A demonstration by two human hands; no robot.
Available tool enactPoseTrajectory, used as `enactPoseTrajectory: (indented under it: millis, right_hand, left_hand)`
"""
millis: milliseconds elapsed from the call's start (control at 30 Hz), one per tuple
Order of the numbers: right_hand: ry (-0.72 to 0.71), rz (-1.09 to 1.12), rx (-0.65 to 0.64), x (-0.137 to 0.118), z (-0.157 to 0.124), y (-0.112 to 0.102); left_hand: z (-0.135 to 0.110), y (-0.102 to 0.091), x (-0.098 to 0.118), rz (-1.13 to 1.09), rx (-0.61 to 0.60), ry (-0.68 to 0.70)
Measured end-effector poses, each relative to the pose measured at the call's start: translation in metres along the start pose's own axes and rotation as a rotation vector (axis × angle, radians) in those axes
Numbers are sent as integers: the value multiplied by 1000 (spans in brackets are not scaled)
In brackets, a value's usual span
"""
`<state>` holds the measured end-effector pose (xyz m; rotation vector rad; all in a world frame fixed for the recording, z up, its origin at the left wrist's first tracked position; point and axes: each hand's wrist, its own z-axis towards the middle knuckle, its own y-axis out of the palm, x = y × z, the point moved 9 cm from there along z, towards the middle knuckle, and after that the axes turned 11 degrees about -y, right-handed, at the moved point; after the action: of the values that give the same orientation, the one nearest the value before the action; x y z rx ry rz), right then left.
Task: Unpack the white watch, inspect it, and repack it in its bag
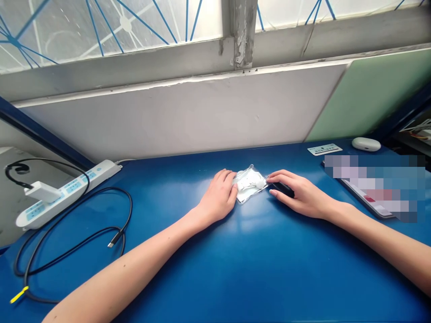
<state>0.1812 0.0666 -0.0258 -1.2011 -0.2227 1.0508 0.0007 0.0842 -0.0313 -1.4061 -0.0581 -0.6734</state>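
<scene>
Packet (249, 186) on roomy tabletop (215, 273), left hand (219, 194) spread at its edge, right hand (301, 194) spread around black object (284, 189)

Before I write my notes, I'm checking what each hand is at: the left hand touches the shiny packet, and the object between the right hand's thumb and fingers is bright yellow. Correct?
Not the colour: the head view shows a black object between the right hand's thumb and fingers. The left hand does touch the shiny packet.

Your tabletop (252, 269) looks smooth and glossy; your pouch (249, 184), shiny plastic; the power strip (74, 186), plastic; the window post (244, 33), rough.
</scene>
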Motion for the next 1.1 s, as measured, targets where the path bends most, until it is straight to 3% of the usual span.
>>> enactPoseTrajectory:
  millis: [267,433,633,1100]
  right_hand:
    - [-51,82,27,-8,2,-3]
    - [-26,10,78,-4,1,-7]
    - [14,-14,-73,3,-1,8]
    - [106,-3,-79,13,-1,7]
  left_hand:
    - [-1,-1,4,34,-53,8]
    - [0,1,7,52,-122,18]
    - [1,2,6,71,-155,15]
    - [6,-10,5,77,-131,142]
